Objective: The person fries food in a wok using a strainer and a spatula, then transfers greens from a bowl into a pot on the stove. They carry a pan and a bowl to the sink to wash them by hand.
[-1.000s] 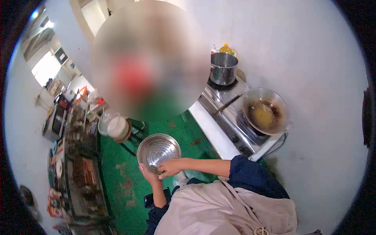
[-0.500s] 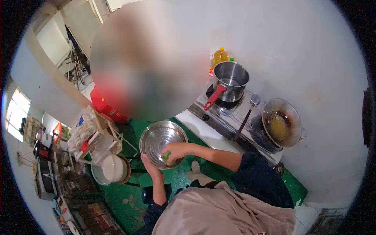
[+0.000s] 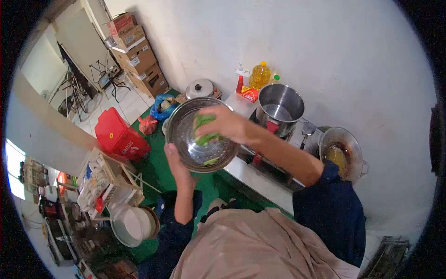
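A shiny round stainless steel colander (image 3: 183, 131), its wall dotted with what look like small holes, is held up in front of me, tilted. My left hand (image 3: 179, 166) grips its near left rim, thumb on the edge and the other fingers hidden beneath. Inside it, my right hand (image 3: 227, 124) is closed around a bunch of cut green vegetables (image 3: 204, 126); blur hides their exact kind. A few loose green pieces (image 3: 210, 162) rest on the colander's lower wall.
On the right counter stand a steel pot (image 3: 280, 109) on the stove, a pan with oil (image 3: 341, 156), a ladle (image 3: 307, 130) and a cooking oil bottle (image 3: 260, 76). A lidded pot (image 3: 200, 88), red bin (image 3: 121, 137) and white tub (image 3: 132, 226) are around the floor area.
The colander has risen and moved slightly right, and now tilts. My right hand has moved up and right inside it, with more green vegetables showing in its fingers.
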Motion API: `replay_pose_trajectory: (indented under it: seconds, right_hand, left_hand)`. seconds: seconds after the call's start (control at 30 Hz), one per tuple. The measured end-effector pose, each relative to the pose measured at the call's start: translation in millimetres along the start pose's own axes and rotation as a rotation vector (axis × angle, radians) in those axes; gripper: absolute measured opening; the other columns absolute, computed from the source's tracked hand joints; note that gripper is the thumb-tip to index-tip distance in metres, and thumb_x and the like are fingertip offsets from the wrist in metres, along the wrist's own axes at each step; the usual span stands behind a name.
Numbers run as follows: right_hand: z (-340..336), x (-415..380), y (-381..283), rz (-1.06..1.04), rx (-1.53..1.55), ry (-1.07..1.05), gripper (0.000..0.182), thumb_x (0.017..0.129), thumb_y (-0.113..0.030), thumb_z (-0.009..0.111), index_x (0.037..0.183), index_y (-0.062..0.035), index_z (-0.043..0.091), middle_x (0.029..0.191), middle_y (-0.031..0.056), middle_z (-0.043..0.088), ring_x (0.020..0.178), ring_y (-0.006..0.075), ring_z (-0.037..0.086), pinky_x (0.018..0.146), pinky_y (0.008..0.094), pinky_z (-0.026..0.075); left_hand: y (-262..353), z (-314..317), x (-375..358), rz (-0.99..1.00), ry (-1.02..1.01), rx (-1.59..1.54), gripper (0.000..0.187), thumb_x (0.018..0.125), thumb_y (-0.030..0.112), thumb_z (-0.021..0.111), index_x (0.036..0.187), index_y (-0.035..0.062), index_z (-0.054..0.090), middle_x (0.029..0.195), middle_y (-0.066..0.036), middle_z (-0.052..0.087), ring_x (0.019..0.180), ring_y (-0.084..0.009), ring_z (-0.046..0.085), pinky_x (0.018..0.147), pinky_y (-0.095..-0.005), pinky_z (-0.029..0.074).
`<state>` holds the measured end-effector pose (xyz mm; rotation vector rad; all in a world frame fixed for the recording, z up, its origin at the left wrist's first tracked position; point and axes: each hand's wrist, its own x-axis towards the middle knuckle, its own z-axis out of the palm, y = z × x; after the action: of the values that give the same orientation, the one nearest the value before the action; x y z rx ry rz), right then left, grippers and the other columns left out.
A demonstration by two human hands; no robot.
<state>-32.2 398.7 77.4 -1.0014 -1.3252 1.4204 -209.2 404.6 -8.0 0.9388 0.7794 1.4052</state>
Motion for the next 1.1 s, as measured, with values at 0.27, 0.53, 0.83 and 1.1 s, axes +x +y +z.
replay_pose_trajectory:
  seconds: [0.27, 0.53, 0.83, 1.1]
  right_hand:
    - [-146, -4, -46, 0.104, -0.132, 0.567, 0.024, 0.071, -0.011, 0.067, 0.093, -0.0014, 0.060, 0.082, 0.0058, 0.062, 0.068, 0.0105, 0.058, 0.055, 0.0215, 0.044]
    - [-284, -23, 81, 0.683, -1.137, 0.628, 0.043, 0.066, -0.032, 0.071, 0.095, -0.0009, 0.063, 0.088, 0.0140, 0.064, 0.076, 0.0275, 0.062, 0.066, 0.0357, 0.049]
    - [-284, -11, 80, 1.074, -1.108, 0.445, 0.038, 0.077, -0.030, 0.057, 0.094, 0.0031, 0.062, 0.097, 0.0223, 0.062, 0.096, 0.0304, 0.060, 0.070, 0.0394, 0.052]
    - [-226, 33, -4, 0.513, -1.513, 0.620, 0.016, 0.075, -0.014, 0.054, 0.078, -0.0011, 0.063, 0.076, 0.0180, 0.062, 0.075, 0.0334, 0.062, 0.069, 0.0428, 0.049]
  left_hand:
    - [-52, 19, 97, -0.109, -0.021, 0.107, 0.048, 0.094, 0.039, 0.039, 0.125, 0.0020, 0.037, 0.122, -0.011, 0.046, 0.111, -0.0221, 0.046, 0.096, -0.0359, 0.035]
    - [-64, 13, 172, -0.198, -0.152, 0.112, 0.055, 0.093, 0.041, 0.041, 0.131, 0.0019, 0.031, 0.127, -0.012, 0.041, 0.114, -0.0241, 0.044, 0.097, -0.0370, 0.034]
    - [-88, 13, 219, -0.290, -0.272, 0.096, 0.055, 0.094, 0.040, 0.040, 0.130, 0.0007, 0.030, 0.125, -0.014, 0.042, 0.113, -0.0233, 0.044, 0.096, -0.0357, 0.034]
    - [-86, 29, 229, -0.389, -0.370, -0.006, 0.065, 0.093, 0.043, 0.039, 0.137, -0.0007, 0.019, 0.133, -0.015, 0.033, 0.120, -0.0250, 0.036, 0.101, -0.0365, 0.028]
